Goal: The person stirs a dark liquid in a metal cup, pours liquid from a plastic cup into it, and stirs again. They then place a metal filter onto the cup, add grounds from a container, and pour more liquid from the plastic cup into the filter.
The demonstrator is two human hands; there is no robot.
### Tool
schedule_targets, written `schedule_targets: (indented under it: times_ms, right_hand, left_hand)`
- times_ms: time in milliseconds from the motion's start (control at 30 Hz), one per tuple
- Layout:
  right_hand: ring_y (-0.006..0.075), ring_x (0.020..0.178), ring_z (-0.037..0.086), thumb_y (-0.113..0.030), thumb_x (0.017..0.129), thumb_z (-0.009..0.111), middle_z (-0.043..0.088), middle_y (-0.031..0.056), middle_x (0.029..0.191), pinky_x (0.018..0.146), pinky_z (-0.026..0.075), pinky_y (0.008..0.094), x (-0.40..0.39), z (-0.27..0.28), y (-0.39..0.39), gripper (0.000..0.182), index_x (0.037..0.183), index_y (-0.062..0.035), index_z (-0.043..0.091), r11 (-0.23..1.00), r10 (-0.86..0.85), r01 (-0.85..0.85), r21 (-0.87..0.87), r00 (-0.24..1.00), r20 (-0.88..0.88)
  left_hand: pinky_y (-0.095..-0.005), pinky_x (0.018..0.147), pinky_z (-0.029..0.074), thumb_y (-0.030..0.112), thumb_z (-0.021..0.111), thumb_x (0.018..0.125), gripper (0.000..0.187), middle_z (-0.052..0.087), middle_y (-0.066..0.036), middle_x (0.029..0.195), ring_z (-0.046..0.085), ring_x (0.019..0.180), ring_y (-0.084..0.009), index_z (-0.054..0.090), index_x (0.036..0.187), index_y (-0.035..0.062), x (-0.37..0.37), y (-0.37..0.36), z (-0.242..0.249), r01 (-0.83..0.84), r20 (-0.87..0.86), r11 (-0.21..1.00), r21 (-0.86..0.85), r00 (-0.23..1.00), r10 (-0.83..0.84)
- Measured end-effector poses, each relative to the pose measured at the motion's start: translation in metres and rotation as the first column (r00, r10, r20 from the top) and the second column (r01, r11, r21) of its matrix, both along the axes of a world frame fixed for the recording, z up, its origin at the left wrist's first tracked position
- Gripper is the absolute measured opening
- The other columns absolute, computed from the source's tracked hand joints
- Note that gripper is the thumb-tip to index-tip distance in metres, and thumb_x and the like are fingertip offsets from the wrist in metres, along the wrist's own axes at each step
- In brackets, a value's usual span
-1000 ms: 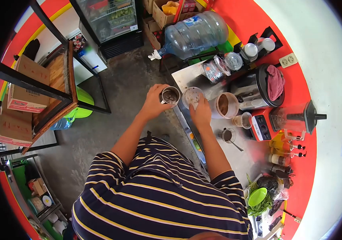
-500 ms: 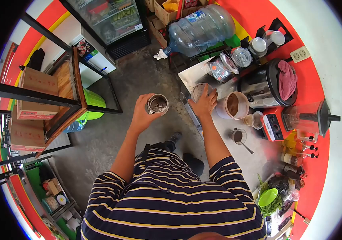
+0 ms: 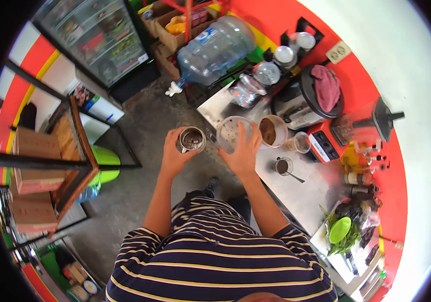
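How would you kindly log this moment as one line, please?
left hand: holds metal cup | right hand: holds clear plastic cup | cups side by side, beside counter

The metal cup [image 3: 191,140] sits left of the clear cup [image 3: 230,134], with the powder tub [image 3: 272,131] right of both.

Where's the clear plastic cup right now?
In the head view, centre: the clear plastic cup is in the right hand, beside the metal cup held by the left hand.
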State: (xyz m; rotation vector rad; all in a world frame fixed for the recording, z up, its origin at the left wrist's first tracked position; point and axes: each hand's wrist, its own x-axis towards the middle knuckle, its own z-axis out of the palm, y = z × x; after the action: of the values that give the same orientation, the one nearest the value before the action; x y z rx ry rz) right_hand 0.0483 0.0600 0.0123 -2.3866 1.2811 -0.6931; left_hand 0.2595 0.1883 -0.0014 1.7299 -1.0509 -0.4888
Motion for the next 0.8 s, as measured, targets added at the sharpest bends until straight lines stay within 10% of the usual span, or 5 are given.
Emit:
schedule_targets:
  times_ms: [333,800]
  right_hand:
    - [0.0548,0.153,0.030,-0.038,0.073,0.098,0.029,0.0317,0.169,0.126,0.030,0.0632,-0.106,0.012,-0.077,0.111,0.165,-0.0104,0.042,0.975,-0.203,0.208,0.071,0.976,-0.075]
    - [0.0548,0.151,0.030,-0.039,0.075,0.097,0.027,0.0312,0.168,0.124,0.033,0.0618,-0.096,-0.011,-0.083,0.096,0.158,-0.0148,0.055,0.983,-0.157,0.152,0.102,0.986,0.048]
  left_hand:
    - [-0.0443,0.113,0.049,0.014,0.096,0.072,0.077,0.063,-0.015,0.138,0.063,0.131,-0.0335,0.066,0.141,0.0036,-0.055,-0.085,0.053,0.318,-0.044,0.947,-0.050,0.946,-0.320]
    - [-0.0420,0.109,0.051,0.015,0.097,0.071,0.077,0.065,-0.012,0.135,0.064,0.128,-0.0302,0.065,0.141,0.0047,-0.082,-0.068,0.057,0.157,0.007,0.986,0.063,0.987,-0.158]
